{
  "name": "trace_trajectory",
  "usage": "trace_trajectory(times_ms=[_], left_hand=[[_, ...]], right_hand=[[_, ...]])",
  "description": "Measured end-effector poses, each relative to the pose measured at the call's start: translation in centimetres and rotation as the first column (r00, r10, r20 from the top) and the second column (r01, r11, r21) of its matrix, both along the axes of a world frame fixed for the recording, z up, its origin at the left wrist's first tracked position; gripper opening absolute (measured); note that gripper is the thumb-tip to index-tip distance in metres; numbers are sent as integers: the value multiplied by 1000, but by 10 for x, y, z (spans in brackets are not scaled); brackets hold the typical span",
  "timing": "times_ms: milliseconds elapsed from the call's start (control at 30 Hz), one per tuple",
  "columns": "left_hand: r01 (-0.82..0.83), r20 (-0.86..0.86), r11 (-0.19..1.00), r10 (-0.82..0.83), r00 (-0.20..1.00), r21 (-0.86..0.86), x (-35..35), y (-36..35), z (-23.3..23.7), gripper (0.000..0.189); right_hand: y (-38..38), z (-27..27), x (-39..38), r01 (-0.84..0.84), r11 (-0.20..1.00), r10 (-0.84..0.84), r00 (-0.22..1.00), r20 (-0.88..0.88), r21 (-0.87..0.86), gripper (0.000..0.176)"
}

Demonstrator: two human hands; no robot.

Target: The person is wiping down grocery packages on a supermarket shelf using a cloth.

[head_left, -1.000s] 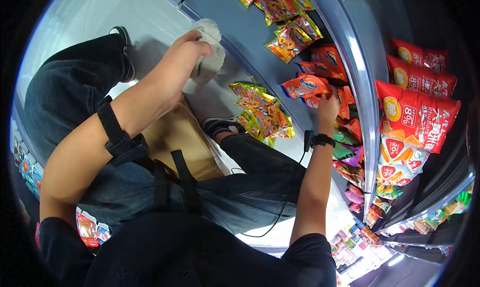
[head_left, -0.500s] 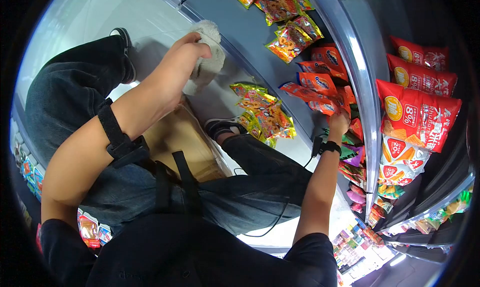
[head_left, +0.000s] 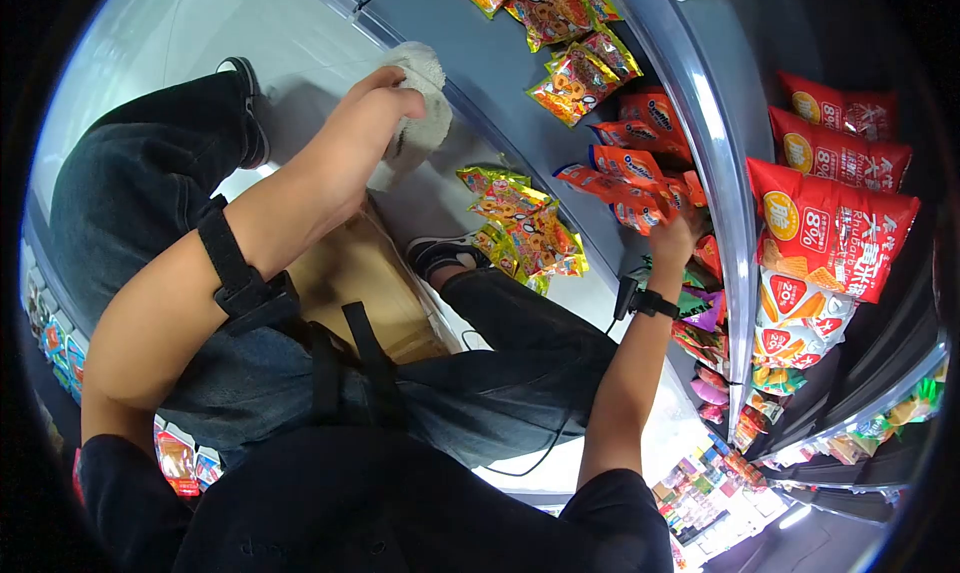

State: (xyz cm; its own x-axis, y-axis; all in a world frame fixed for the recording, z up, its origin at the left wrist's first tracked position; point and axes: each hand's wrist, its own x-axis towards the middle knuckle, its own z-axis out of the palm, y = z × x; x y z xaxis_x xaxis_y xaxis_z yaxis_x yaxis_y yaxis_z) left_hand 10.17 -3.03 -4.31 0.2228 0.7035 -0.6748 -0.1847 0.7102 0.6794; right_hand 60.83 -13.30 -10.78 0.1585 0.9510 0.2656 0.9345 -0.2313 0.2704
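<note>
A pale, fluffy cleaning cloth [head_left: 425,123] is bunched in my left hand [head_left: 385,108], which grips it over the grey lower shelf by the floor. My right hand [head_left: 674,237] reaches in among the orange Ovaltine packets [head_left: 625,163], its fingers closed at the near end of one; the fingertips are partly hidden by the packets. Several yellow-and-red snack packets [head_left: 520,223] lie in a loose pile on the floor beside my shoe. More of the same kind, yellow-edged snack packets [head_left: 575,78], sit further along the shelf.
Red chip bags [head_left: 830,228] stand on the shelf above, behind its clear front edge [head_left: 715,123]. An open cardboard box [head_left: 370,283] rests between my legs. Green and purple packets [head_left: 700,308] lie near my right wrist. A thin black cable [head_left: 545,448] hangs beside my leg.
My right hand has shifted slightly at the orange packets, and they have moved a little with it. My left hand keeps the cloth in nearly the same place.
</note>
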Motion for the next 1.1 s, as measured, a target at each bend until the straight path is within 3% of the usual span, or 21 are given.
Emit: trace_trajectory(times_ms=[33, 67, 133, 167, 333, 400, 533, 600, 667, 733, 833, 967, 1067, 1100], left_hand=[[19, -6, 1000, -19, 1000, 21, -1, 0, -2, 87], [38, -13, 998, -38, 999, 43, -2, -1, -4, 87], [27, 19, 998, -28, 999, 49, -3, -2, -4, 87], [20, 50, 999, -23, 999, 49, -4, -3, -5, 87], [6, 37, 999, -7, 999, 40, -7, -2, -8, 86], [11, 38, 1000, -12, 999, 28, -6, -2, -4, 86], [16, 26, 999, -16, 1000, 31, -6, 0, 1, 86], [20, 22, 999, -21, 1000, 27, -5, -1, 3, 86], [0, -3, 1000, 0, 1000, -17, -3, 1, 8, 85], [-4, 8, 1000, 4, 1000, -1, -3, -1, 17, 84], [-14, 26, 1000, 13, 1000, 21, -3, 0, 18, 83], [-50, 14, 999, 50, 999, 13, -1, 0, 13, 82], [-85, 19, 996, 85, 996, 9, -2, -2, 21, 81], [-94, 22, 996, 94, 995, 11, -3, -2, 21, 81]], right_hand=[[4, 4, -18, -21, 995, 5, 988, -156, -97, 58], [6, 4, -30, -22, 995, 7, 988, -155, -94, 58], [14, 2, -52, -146, 985, 122, 969, -216, -95, 44], [18, -1, -63, -156, 986, 136, 961, -242, -62, 25], [27, 15, -93, -255, 966, 258, 955, -146, 38, 19], [26, 21, -90, -232, 970, 242, 931, -274, 68, 19], [17, 39, -81, -143, 989, 144, 957, -250, 23, 18], [11, 41, -71, -85, 993, 67, 977, -202, -80, 18], [10, 31, -64, -79, 996, 70, 984, -162, -45, 17], [11, 22, -60, 117, 989, -121, 992, -41, -86, 17], [12, 11, -54, 202, 965, -201, 979, 20, -169, 18], [16, 21, -71, 225, 962, -226, 974, 10, -152, 20], [31, 31, -84, 88, 996, -88, 994, -61, -12, 19], [40, 31, -91, 57, 996, -38, 963, -266, 65, 17]])
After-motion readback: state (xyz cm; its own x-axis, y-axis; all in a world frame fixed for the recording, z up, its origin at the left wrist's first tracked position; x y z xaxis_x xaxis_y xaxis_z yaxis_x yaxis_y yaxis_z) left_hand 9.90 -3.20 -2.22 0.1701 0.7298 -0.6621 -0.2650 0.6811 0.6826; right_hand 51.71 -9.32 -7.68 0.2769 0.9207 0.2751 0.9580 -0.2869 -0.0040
